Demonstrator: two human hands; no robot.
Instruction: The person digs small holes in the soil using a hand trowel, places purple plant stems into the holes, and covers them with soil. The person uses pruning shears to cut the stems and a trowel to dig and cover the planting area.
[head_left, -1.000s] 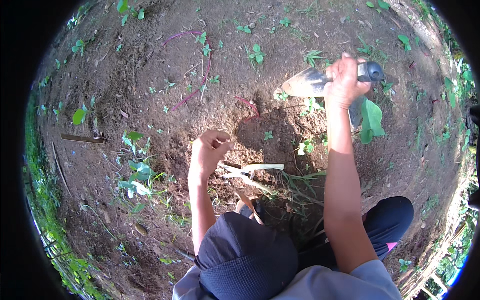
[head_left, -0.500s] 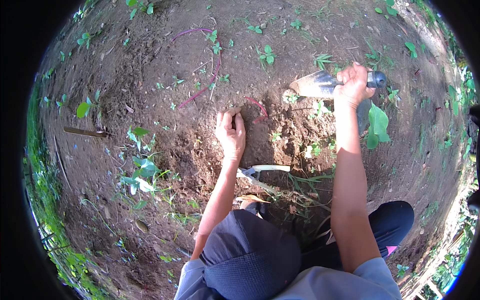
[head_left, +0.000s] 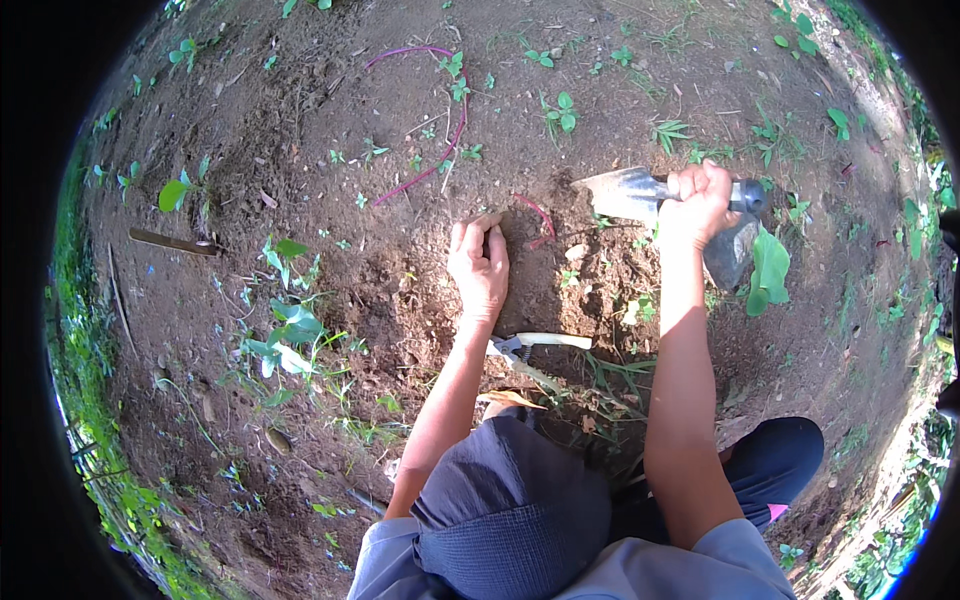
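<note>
While the trowel (head_left: 618, 193) is kept clamped in the right grip (head_left: 697, 208) over the soil (head_left: 320, 190), the left grip (head_left: 479, 268), curled, has been brought forward from beside the pruners (head_left: 550, 341) toward the short red strand (head_left: 541, 215); whether anything is held there cannot be told.

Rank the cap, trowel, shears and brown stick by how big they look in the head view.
Largest to smallest:
1. cap, though nearness to the camera enlarges it
2. trowel
3. shears, partly hidden
4. brown stick, thin
</note>
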